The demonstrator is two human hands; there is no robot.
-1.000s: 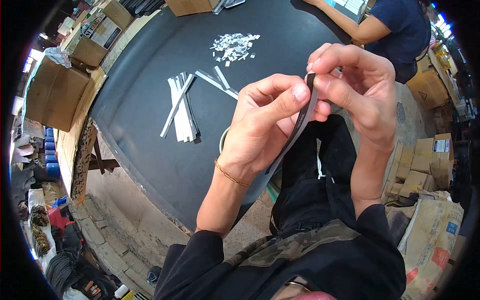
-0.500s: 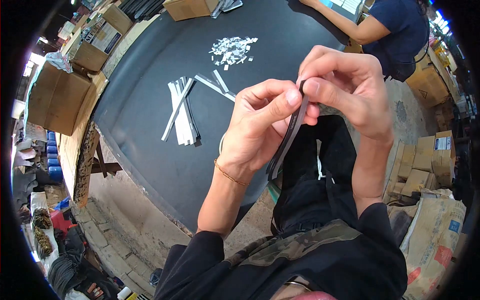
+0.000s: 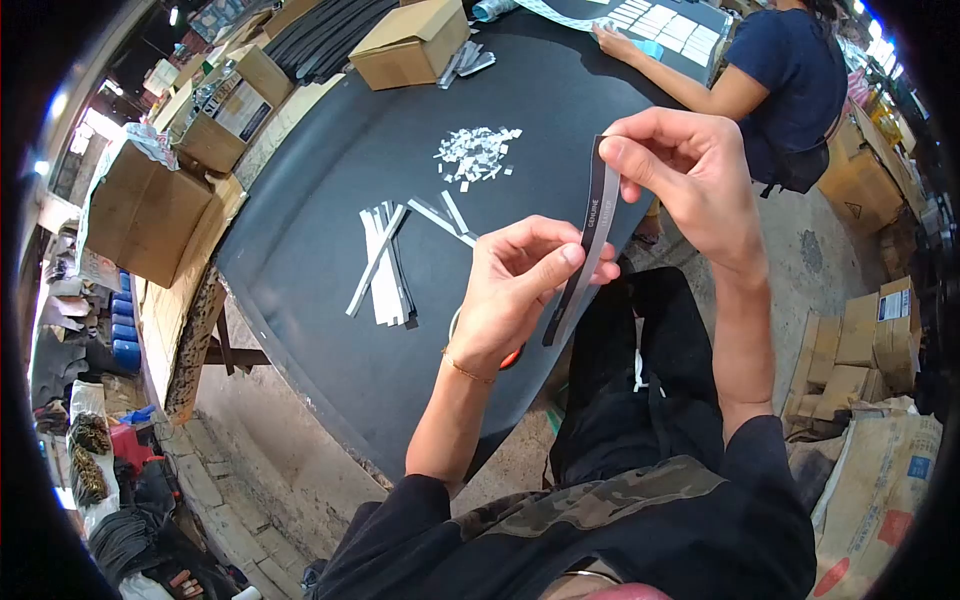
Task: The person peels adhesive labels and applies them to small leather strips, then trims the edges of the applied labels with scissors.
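Note:
My left hand point(image 3: 515, 285) pinches the middle of a black label strip point(image 3: 597, 205) between thumb and fingers. Printed on its upper part are the words "GENUINE LEATHER", and a grey band runs along one side. At the top end, my right hand point(image 3: 695, 185) grips the same strip between thumb and bent fingers. The lower end hangs free beneath my left hand. On the black table, left of my hands, lies a bundle of white and grey strips point(image 3: 384, 272). Two loose strips point(image 3: 440, 222) are beside it, and farther back is a heap of small cut pieces point(image 3: 475, 155).
A cardboard box point(image 3: 410, 50) stands on the far part of the black table point(image 3: 310, 215). At upper right sits another person point(image 3: 785, 75), with one hand near rows of white cards point(image 3: 660, 28). Stacked cartons point(image 3: 850, 335) line the right side. Something orange point(image 3: 511, 357) shows behind my left wrist.
My hands have drawn apart along the strip, left hand lower, right hand at the top end. The strip is straighter and its printing faces me. The view has shifted slightly.

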